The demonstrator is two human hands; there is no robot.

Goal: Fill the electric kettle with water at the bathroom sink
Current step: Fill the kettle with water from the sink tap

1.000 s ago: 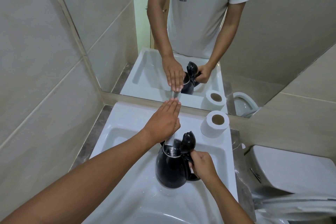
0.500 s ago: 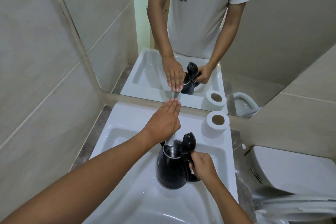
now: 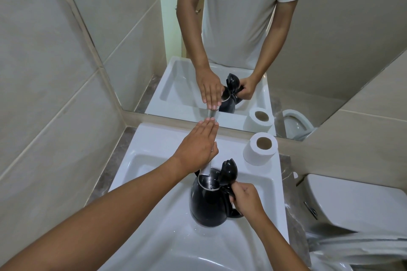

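A black electric kettle (image 3: 208, 202) with its lid flipped up stands in the white sink basin (image 3: 154, 182), its steel-rimmed mouth under the chrome faucet spout (image 3: 207, 169). My right hand (image 3: 246, 199) grips the kettle's handle. My left hand (image 3: 197, 147) lies flat, fingers straight, on top of the faucet and hides most of it. Whether water runs into the kettle cannot be made out.
A toilet paper roll (image 3: 259, 148) stands on the sink's back right corner. A toilet with its tank (image 3: 352, 204) is close on the right. A mirror (image 3: 242, 39) rises behind the sink; tiled wall closes the left side.
The kettle and my right hand have shifted very slightly; my left hand stays flat on the faucet.
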